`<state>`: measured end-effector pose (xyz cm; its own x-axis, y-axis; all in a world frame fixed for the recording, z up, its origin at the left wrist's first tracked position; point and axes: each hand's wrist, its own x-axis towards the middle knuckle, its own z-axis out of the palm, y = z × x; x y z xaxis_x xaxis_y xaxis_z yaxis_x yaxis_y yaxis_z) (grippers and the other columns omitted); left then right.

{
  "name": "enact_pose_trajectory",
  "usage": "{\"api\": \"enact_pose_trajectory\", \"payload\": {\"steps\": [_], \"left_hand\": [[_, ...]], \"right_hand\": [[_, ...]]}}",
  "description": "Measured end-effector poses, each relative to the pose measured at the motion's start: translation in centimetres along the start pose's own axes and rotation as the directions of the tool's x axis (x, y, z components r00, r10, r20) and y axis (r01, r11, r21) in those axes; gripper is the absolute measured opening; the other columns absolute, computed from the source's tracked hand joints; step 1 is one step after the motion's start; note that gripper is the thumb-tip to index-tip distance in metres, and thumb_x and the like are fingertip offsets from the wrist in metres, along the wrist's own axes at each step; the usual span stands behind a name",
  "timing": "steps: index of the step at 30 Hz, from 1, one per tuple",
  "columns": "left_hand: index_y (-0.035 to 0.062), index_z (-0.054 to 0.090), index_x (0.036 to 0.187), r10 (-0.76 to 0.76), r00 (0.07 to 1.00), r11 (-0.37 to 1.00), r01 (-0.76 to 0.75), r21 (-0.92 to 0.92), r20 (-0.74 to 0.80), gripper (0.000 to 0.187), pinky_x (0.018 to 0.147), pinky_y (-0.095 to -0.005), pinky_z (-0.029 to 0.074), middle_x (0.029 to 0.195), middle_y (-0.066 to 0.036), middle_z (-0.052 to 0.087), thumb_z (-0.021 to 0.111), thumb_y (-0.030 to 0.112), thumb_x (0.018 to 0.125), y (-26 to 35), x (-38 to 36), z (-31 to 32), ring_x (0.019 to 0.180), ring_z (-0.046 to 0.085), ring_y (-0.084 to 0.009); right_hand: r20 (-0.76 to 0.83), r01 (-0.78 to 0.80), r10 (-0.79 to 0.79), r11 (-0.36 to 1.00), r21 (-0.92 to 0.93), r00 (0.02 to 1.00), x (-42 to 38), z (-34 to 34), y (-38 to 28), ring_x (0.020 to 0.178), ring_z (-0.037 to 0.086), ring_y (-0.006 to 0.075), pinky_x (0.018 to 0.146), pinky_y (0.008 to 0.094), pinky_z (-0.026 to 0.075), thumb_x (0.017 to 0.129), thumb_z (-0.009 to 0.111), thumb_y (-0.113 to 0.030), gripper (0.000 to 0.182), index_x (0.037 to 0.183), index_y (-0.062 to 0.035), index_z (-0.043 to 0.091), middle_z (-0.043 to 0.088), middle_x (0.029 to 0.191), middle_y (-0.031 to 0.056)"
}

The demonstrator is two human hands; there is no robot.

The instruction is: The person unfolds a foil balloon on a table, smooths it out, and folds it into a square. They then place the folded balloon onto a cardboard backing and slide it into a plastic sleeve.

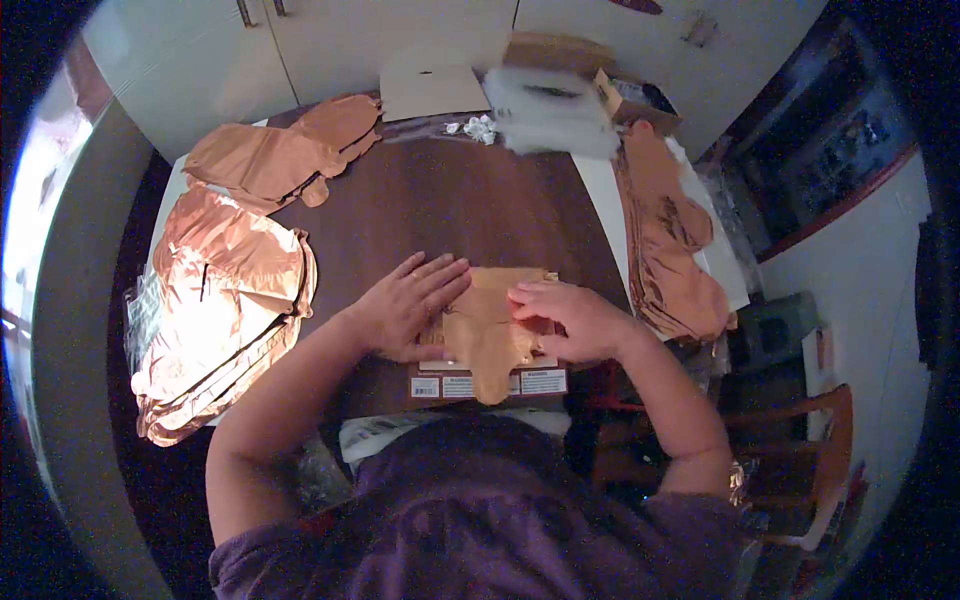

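Note:
A folded, copper-coloured foil balloon lies flat in front of me, its rounded tab pointing toward my body. Under it is a flat package with white warning labels and a barcode along the near edge. My left hand rests on the foil's left side, fingers stretched out and thumb apart. On the right side, my right hand touches the foil with its fingertips; the fingers are slightly bent and the thumb is separate. Part of the package is hidden beneath the foil and hands.
Stacks of flat foil balloons lie at the left, far left and right of the brown table. Small white pieces, a clear plastic bag and an open cardboard box are at the back. A wooden chair stands right.

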<state>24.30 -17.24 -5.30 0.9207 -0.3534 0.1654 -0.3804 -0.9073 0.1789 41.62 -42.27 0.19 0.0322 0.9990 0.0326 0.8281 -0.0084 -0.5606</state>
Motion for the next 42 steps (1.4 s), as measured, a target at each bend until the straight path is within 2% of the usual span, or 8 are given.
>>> {"api": "enact_pose_trajectory", "payload": {"steps": [5,19,30,34,36,37,39,42], "left_hand": [[-0.0017,0.027,0.15,-0.091,0.996,0.996,0.091,0.004,0.018,0.103,0.118,-0.0551,0.015,0.157,-0.023,0.027,0.049,0.073,0.083,2.2,-1.6,0.6,0.146,0.025,-0.0385],[-0.0039,0.033,0.147,-0.187,0.982,0.982,0.187,0.007,-0.004,0.099,0.117,-0.0537,0.019,0.154,-0.021,0.034,0.046,0.072,0.085,8.3,-5.0,0.6,0.144,0.031,-0.0363],[-0.001,0.036,0.147,-0.173,0.985,0.967,0.166,-0.195,-0.018,0.087,0.117,-0.0523,0.022,0.153,-0.022,0.034,0.052,0.061,0.088,8.4,-6.2,-0.2,0.143,0.031,-0.037],[0.0008,0.039,0.145,-0.551,0.743,0.591,0.027,-0.806,-0.38,0.072,0.116,-0.0473,0.026,0.151,-0.022,0.037,0.058,0.043,0.09,8.3,-6.1,-1.2,0.142,0.033,-0.0345],[0.0016,0.041,0.145,-0.751,0.475,0.489,-0.069,-0.87,-0.46,0.067,0.115,-0.0453,0.028,0.15,-0.022,0.038,0.06,0.035,0.09,9.4,-5.0,-2.5,0.141,0.035,-0.0336],[0.0016,0.041,0.144,-0.696,0.501,0.592,-0.006,-0.806,-0.514,0.067,0.115,-0.0454,0.028,0.15,-0.022,0.038,0.061,0.034,0.089,10.0,-4.5,-2.8,0.141,0.035,-0.0342],[0.0016,0.042,0.143,-0.57,0.564,0.77,0.111,-0.629,-0.598,0.066,0.115,-0.0456,0.028,0.149,-0.021,0.038,0.062,0.032,0.089,11.8,-3.2,-3.0,0.139,0.035,-0.0352],[0.0053,0.044,0.142,-0.516,0.704,0.852,0.36,-0.38,-0.489,0.066,0.115,-0.0523,0.024,0.148,-0.022,0.038,0.063,0.039,0.088,13.1,-0.6,-1.9,0.138,0.033,-0.042]], "right_hand": [[-0.369,-0.204,0.165,0.977,-0.068,0.914,0.8,1.0,-0.4,0.126,0.051,0.0386,0.108,0.0434,0.04,0.091,0.062,-0.021,0.039,0.122,0.0025,0.06,0.056,0.134,0.0227],[0.122,-0.192,0.284,0.852,-0.487,0.951,-6.2,5.2,-11.7,0.149,0.013,0.0393,0.118,0.0593,0.008,0.075,0.067,-0.065,0.112,0.152,0.0018,0.022,0.02,0.158,0.0246],[-0.353,-0.078,-0.159,0.816,-0.572,0.922,-7.0,13.7,-7.3,0.129,0.051,0.0348,0.108,0.0492,0.039,0.089,0.053,-0.014,0.04,0.127,-0.0049,0.062,0.056,0.137,0.0168],[-0.501,-0.137,0.126,0.99,0.014,0.856,-6.3,11.4,-8.5,0.13,0.049,0.0322,0.111,0.046,0.037,0.095,0.051,-0.017,0.038,0.129,-0.0023,0.059,0.053,0.138,0.0191],[-0.585,0.018,0.391,0.821,0.571,0.711,-5.1,9.4,-9.9,0.129,0.05,0.0293,0.11,0.0434,0.038,0.097,0.052,-0.016,0.034,0.127,-0.0015,0.06,0.055,0.136,0.0172],[-0.19,-0.493,0.866,0.43,0.757,0.463,-4.8,7.4,-10.7,0.125,0.053,0.0275,0.106,0.0427,0.042,0.098,0.054,-0.018,0.035,0.128,0.0,0.057,0.058,0.133,0.0145],[-0.252,0.296,0.885,0.138,0.945,0.391,-3.0,8.5,-9.3,0.119,0.057,0.0284,0.099,0.0446,0.047,0.098,0.057,-0.022,0.04,0.132,-0.0012,0.053,0.058,0.131,0.0121],[-0.067,0.358,0.852,-0.146,0.922,0.519,0.1,8.0,-10.1,0.123,0.056,0.031,0.101,0.0479,0.047,0.101,0.043,-0.018,0.047,0.146,-0.004,0.037,0.052,0.139,0.0165]]}}
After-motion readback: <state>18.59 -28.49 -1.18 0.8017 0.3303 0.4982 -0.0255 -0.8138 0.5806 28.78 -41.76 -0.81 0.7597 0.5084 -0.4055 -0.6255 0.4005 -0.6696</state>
